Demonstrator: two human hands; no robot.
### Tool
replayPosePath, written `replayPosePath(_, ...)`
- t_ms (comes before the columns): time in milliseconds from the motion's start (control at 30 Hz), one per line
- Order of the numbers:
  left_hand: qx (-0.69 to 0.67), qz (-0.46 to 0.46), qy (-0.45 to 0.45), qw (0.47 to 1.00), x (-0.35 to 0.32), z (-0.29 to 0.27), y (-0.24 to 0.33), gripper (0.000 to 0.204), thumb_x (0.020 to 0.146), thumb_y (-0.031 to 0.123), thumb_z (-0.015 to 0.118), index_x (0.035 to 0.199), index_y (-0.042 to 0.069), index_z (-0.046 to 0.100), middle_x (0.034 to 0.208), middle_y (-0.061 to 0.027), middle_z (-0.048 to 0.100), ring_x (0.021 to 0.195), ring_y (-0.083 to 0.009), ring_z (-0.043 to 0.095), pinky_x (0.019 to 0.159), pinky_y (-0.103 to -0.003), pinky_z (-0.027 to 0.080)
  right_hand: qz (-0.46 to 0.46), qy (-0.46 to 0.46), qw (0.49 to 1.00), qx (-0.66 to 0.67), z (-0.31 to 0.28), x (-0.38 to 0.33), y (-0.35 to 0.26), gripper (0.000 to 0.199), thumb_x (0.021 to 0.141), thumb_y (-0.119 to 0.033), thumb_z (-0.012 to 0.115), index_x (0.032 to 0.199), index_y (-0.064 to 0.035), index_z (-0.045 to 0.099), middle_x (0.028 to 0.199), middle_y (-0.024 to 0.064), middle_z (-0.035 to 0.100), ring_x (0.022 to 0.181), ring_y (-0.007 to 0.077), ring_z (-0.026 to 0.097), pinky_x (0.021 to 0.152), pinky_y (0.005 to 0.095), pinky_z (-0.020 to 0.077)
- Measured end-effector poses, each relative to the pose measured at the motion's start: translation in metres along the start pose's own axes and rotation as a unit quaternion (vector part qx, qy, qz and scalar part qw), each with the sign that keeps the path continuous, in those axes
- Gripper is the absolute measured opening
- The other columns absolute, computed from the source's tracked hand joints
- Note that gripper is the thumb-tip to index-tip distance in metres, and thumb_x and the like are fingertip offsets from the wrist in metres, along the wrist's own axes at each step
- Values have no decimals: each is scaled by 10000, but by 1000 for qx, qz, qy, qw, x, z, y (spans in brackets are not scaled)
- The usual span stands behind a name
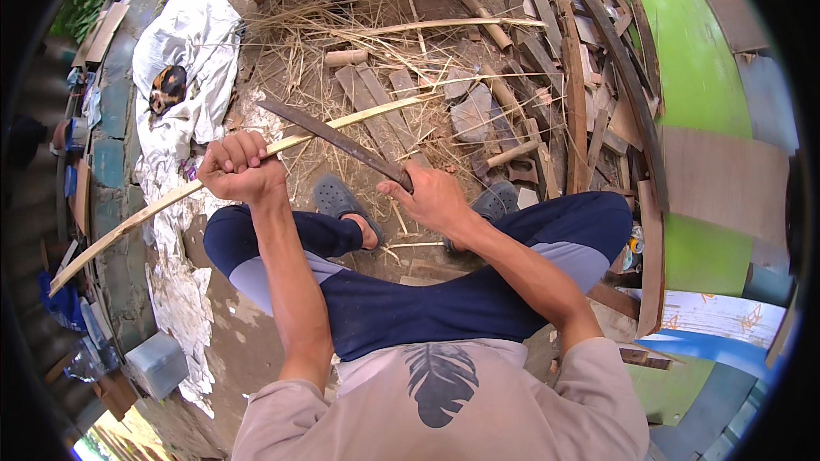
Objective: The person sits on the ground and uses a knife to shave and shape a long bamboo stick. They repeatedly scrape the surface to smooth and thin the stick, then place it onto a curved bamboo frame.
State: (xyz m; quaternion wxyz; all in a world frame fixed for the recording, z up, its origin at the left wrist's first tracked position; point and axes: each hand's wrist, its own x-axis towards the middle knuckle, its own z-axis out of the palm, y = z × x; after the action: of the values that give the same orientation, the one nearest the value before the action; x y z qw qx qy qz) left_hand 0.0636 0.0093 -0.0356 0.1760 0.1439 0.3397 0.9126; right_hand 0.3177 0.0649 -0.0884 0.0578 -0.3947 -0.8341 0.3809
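My left hand (244, 167) is closed around a long pale bamboo strip (137, 220). The strip slants from the lower left up to the right, past my feet. In my right hand (432, 196) is a machete with a long, dark, narrow blade (337, 141); my fingers hide its handle. The blade points up and left, crossing the strip in view just right of my left hand. Whether the two touch there I cannot tell. Both hands are above the ground between my bent knees, near my grey clogs (335, 196).
Bamboo shavings (299, 34) litter the ground ahead. Old boards (572, 77), bamboo pieces and broken slabs pile up on the right, beside a green panel (696, 68). A calico cat (168, 88) lies on a white cloth (201, 26) at left. A low block wall (111, 111) stands beyond it.
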Motion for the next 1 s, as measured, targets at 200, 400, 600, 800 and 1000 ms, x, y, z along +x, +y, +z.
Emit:
replayPosePath(200,8,27,-4,1000,-2,-3,-4,340,836,295,441,564,184,270,451,37,216,383,-111,206,401,-279,224,32,-12,999,14,5,9,10,682,970,-620,435,859,36,581,646,245,611,678,454,641,632,529,497)
replayPosePath(400,22,29,-16,999,-4,-2,-11,326,849,300,416,581,171,280,452,28,220,379,-111,195,392,-280,230,51,-6,999,-2,2,13,4,679,981,-602,425,850,42,596,640,257,613,667,468,639,637,549,496)
replayPosePath(600,13,33,-23,999,-3,0,-1,320,845,310,405,582,180,274,452,28,221,380,-111,189,394,-276,225,71,-11,997,14,-2,19,15,686,987,-597,411,846,45,611,647,266,618,682,466,644,659,550,501)
replayPosePath(800,31,38,-2,999,-5,1,-5,322,834,325,412,584,184,266,450,33,211,382,-108,182,394,-274,216,65,-15,998,6,2,18,17,693,981,-602,423,835,44,627,656,275,621,691,467,646,673,539,505)
replayPosePath(1000,54,33,-13,998,-10,6,-9,315,813,304,410,564,187,256,451,34,218,384,-112,190,412,-278,222,72,-16,997,14,2,26,22,718,969,-627,419,850,45,642,672,280,626,691,461,650,681,526,513)
